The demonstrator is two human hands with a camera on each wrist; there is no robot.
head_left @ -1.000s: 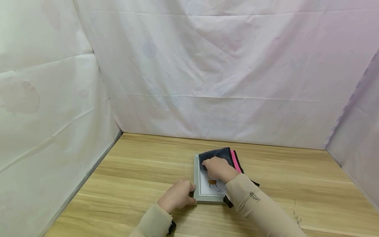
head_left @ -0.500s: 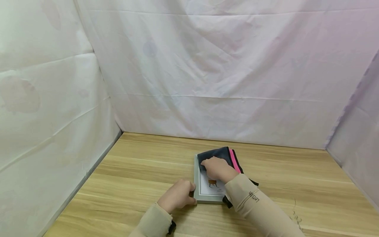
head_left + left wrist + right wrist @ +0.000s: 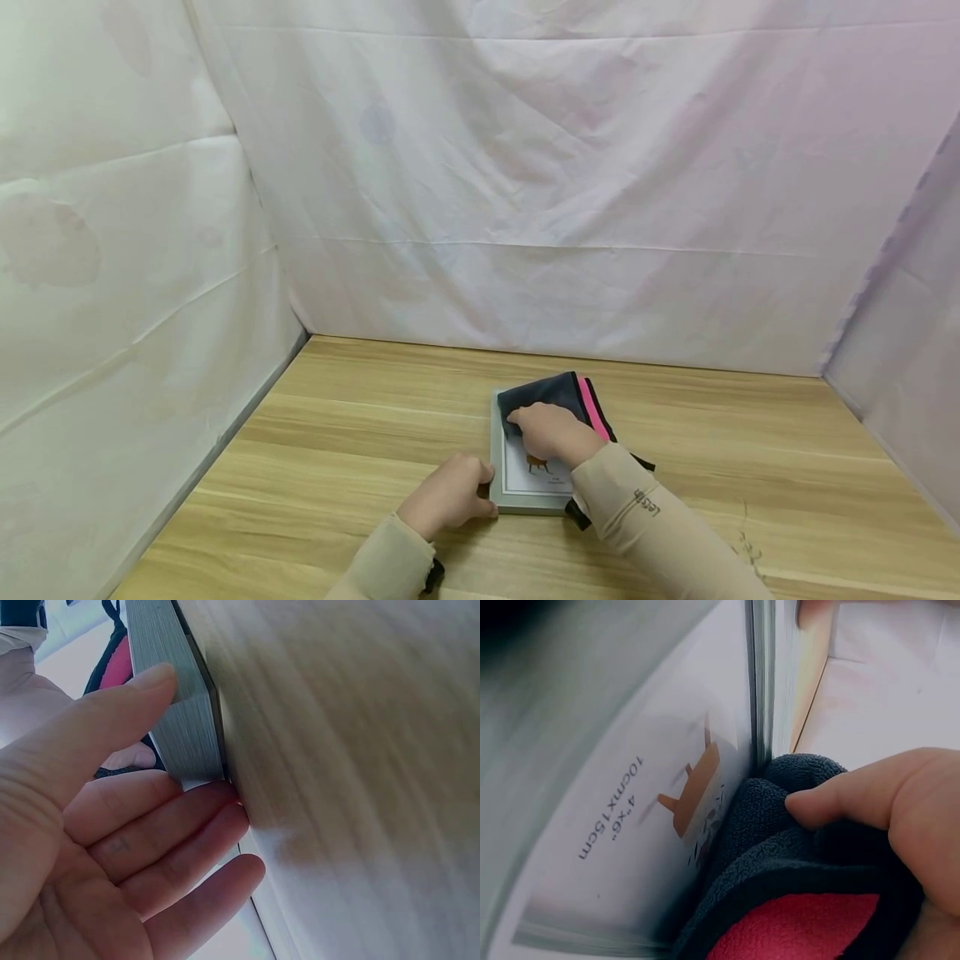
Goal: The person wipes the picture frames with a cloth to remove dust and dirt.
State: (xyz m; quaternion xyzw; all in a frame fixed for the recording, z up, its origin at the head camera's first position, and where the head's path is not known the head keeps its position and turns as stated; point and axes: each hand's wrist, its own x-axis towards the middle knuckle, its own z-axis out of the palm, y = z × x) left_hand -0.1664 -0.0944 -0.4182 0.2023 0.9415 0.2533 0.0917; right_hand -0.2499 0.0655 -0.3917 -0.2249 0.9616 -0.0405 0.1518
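Note:
A grey picture frame [image 3: 532,503] lies flat on the wooden table, with a chair printed on its white sheet. My left hand [image 3: 447,496] grips its near left corner; in the left wrist view, the thumb [image 3: 154,679] presses one side of the frame [image 3: 161,645] and the fingers touch the adjoining side. My right hand [image 3: 555,432] holds a dark blue cloth [image 3: 543,389] with a pink band against the upper part of the frame's face. Close up in the right wrist view, the thumb [image 3: 840,799] presses into the bunched terry cloth [image 3: 757,817]. The remaining right fingers are hidden.
Bare wood table [image 3: 360,417] surrounds the frame. A white sheet [image 3: 525,167] hangs behind the table, and more white sheeting [image 3: 135,250] stands along the left. Both forearms reach in from the front edge.
The right hand and the cloth have shifted slightly left over the face of the frame. My left hand keeps its grip at the corner, and the frame has barely moved.

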